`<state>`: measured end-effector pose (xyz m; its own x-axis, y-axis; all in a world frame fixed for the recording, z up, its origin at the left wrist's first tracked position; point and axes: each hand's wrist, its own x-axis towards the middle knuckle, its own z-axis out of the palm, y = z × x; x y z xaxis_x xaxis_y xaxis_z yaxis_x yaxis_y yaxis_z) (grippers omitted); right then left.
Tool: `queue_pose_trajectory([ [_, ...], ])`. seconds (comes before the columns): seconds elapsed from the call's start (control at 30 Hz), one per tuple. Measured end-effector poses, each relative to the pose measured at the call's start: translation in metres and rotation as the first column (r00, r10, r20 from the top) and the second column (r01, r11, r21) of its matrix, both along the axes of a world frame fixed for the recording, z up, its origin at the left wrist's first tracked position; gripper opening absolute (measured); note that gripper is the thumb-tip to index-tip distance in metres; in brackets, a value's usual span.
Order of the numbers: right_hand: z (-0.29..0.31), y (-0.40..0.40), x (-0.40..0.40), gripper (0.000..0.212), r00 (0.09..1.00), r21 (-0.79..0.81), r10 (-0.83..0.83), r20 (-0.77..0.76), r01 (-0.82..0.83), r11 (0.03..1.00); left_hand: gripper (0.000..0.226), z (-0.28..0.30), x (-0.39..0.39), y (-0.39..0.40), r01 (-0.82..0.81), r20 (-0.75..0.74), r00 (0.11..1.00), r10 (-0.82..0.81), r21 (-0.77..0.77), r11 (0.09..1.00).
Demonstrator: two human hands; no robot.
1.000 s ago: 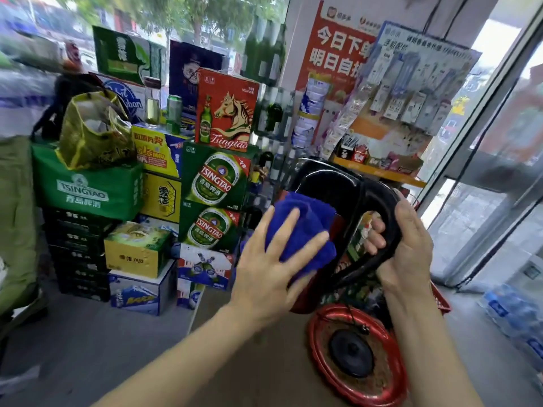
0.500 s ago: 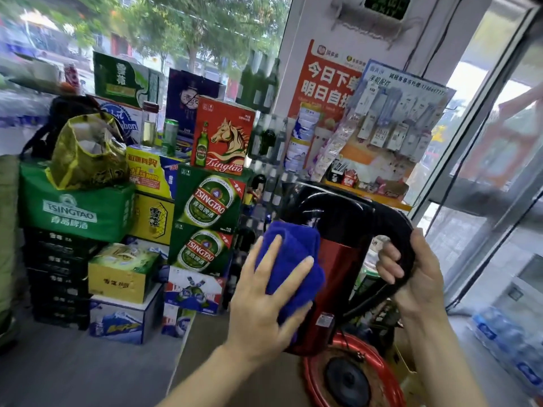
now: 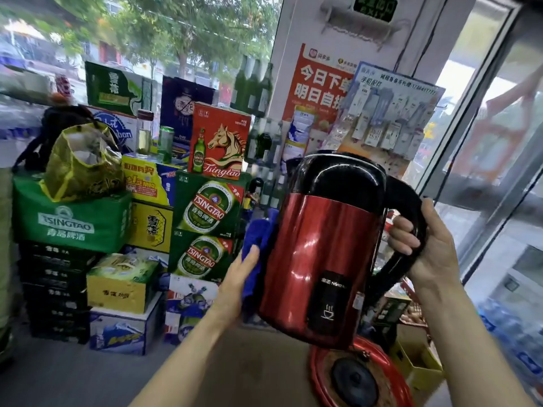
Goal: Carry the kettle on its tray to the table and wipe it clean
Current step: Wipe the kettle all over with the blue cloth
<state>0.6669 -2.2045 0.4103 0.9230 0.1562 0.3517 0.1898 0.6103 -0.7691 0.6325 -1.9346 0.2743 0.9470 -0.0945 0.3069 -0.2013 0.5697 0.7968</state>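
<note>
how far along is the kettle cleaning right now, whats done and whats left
Done: the round red tray already sits on the brown table, so the carrying is over. In hand: the right hand holds the red and black kettle up by its black handle, lifted off the tray, while the left hand presses a blue cloth to its far side. Left: finishing the wipe; whether any dirt remains cannot be told.
</note>
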Motion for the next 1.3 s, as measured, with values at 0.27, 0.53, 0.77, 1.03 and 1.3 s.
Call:
queue_pose_trajectory([
  [0.27, 0.02, 0.045, 0.005, 0.039, 0.97, 0.131, 0.243, -0.019, -0.239, 0.962, 0.05, 0.055, 0.048, -0.008, 0.054, -0.192, 0.977, -0.092, -0.193, 0.98],
  [0.53, 0.031, 0.037, 0.037, 0.092, 0.987, 0.267, 0.161, -0.01, -0.153, 0.952, 0.047, 0.033, 0.026, -0.052, 0.161, -0.01, 0.979, -0.205, -0.582, 0.797],
  [0.77, 0.025, 0.034, 0.034, 0.075, 0.984, 0.265, -0.171, -0.042, 0.176, 0.948, 0.049, 0.035, -0.005, -0.043, -0.066, -0.251, 0.952, -0.174, -0.725, 0.685],
  [1.03, 0.029, 0.072, -0.008, 0.025, 0.855, 0.186, -0.519, 0.025, 0.506, 0.842, 0.047, 0.066, -0.022, -0.04, -0.62, -0.193, 0.76, 0.621, -0.5, 0.605],
  [1.3, 0.037, 0.102, -0.034, 0.021, 0.87, 0.24, -0.492, 0.014, 0.475, 0.847, 0.047, 0.041, -0.023, -0.063, -0.997, 0.61, 0.063, 0.79, 0.075, 0.022],
])
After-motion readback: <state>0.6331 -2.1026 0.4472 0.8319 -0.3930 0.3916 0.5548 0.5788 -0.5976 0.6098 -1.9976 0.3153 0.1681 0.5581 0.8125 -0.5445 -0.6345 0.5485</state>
